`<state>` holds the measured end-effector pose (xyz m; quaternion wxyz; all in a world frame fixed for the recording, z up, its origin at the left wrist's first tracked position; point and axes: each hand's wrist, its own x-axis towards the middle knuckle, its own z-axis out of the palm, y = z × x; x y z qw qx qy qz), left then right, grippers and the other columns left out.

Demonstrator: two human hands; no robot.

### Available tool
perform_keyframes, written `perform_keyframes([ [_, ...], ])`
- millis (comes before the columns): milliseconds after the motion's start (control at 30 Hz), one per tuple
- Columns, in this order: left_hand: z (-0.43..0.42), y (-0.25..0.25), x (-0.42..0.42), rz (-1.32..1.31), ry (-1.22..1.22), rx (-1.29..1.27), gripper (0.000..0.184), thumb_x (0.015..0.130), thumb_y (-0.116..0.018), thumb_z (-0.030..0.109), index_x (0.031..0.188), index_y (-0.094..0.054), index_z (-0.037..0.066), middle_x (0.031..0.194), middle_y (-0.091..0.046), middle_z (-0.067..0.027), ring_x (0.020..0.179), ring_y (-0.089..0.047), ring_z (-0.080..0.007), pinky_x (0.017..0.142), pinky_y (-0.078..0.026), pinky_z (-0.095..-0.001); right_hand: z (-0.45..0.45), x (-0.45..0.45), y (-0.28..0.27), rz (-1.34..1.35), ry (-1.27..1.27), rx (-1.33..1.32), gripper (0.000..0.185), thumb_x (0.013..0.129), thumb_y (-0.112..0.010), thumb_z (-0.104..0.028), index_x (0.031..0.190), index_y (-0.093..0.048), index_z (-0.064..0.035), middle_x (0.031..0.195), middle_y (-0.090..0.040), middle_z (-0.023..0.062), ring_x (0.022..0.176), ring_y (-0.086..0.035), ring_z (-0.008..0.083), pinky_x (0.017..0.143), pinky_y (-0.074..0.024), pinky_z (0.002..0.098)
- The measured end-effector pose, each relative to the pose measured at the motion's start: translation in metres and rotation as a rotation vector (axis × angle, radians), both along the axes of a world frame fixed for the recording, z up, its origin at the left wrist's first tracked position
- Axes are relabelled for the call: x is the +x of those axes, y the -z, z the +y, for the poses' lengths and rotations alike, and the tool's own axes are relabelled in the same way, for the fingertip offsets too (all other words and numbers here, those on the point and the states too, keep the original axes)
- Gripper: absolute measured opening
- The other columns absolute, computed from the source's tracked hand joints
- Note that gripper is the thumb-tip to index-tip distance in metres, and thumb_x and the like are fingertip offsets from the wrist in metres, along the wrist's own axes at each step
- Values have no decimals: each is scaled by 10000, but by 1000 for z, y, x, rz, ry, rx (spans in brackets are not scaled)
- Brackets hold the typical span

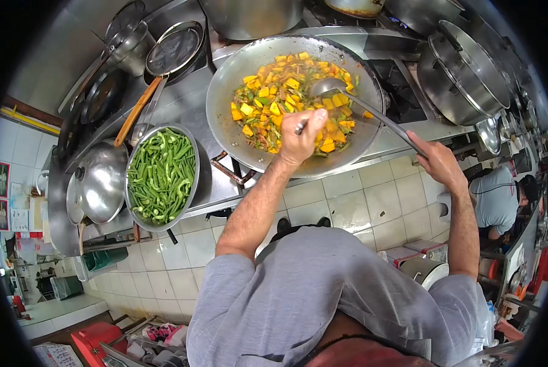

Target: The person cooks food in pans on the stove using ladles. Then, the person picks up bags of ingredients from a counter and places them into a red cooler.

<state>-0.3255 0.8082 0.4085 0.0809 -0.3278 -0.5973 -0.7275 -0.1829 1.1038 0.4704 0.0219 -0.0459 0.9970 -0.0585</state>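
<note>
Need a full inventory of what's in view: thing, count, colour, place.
wok: one, grey, on stove
cubes: many, orange-yellow, mixed with green bits in wok
ladle: one, steel, head in wok
bowl: one, steel, left of wok
cut green pieces: many, green, in bowl
domed lid: one, silver, left of bowl
large pot: one, silver, beyond wok
other cookware: several, mostly silver, both sides and far edge
floor: tiled, pale, below stove
other person: one, light grey-blue top, far right
left hand: one, over wok, grip closed on metal object, mostly hidden
right hand: one, right of wok, grip closed on ladle handle
</note>
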Motion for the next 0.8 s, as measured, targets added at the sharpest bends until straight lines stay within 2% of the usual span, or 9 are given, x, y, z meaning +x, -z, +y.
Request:
perform_keyframes([
  [100,-15,-22,20,-86,122,152,372,866,-509,132,542,-358,30,490,-316,-14,425,-282,-113,416,-243,-292,4,2,-11,-20,32,-88,596,756,-581,-51,1315,-410,-165,864,-610,190,781,-581,361,688,-459,418],
  [167,-21,-37,42,-127,193,220,385,862,-493,110,531,-307,47,506,-303,0,438,-259,-102,430,-234,-286,14,-3,-10,-5,76,-375,588,770,-584,-60,1321,-392,-127,914,-614,204,807,-584,377,709,-463,400],
  [233,-15,-45,54,-66,236,221,368,849,-478,99,527,-314,34,492,-316,-17,429,-276,-117,420,-230,-295,12,-24,5,159,-16,-341,572,793,-576,-67,1327,-374,-92,973,-599,237,852,-585,397,732,-462,395],
  [300,1,-39,57,-59,241,169,368,841,-489,117,522,-328,29,474,-314,-23,413,-287,-127,403,-229,-309,1,-50,12,-31,222,-325,540,822,-559,-81,1327,-367,-69,1045,-573,268,925,-570,414,783,-459,397],
  [400,21,-18,51,123,193,40,388,855,-511,139,523,-353,15,462,-314,-33,404,-308,-141,396,-243,-324,-2,-73,61,-69,130,-425,541,836,-558,-97,1333,-347,-54,1078,-564,272,973,-561,412,835,-456,398],
  [467,29,15,27,266,134,-205,384,862,-544,145,537,-389,10,470,-317,-38,405,-326,-144,402,-261,-328,-2,-73,70,-52,42,-431,556,832,-568,-109,1340,-342,-83,1034,-585,260,950,-574,403,827,-462,418],
  [567,23,11,8,283,91,-244,379,861,-563,126,534,-413,9,467,-332,-47,407,-339,-138,401,-275,-322,-4,-62,23,-93,92,-131,580,829,-577,-137,1354,-333,-173,910,-620,226,856,-602,371,761,-478,442],
  [667,19,10,0,-16,11,97,387,866,-565,173,537,-419,31,470,-365,-17,401,-349,-122,403,-272,-286,10,-35,-33,102,-16,62,616,812,-591,-103,1357,-344,-251,943,-616,173,794,-601,331,708,-486,428],
  [800,-10,-29,14,-253,243,398,357,893,-444,169,565,-317,106,496,-242,32,402,-212,-95,419,-195,-277,22,-3,-123,-8,44,112,629,695,-627,15,1267,-499,-212,827,-605,149,713,-580,287,671,-457,383],
])
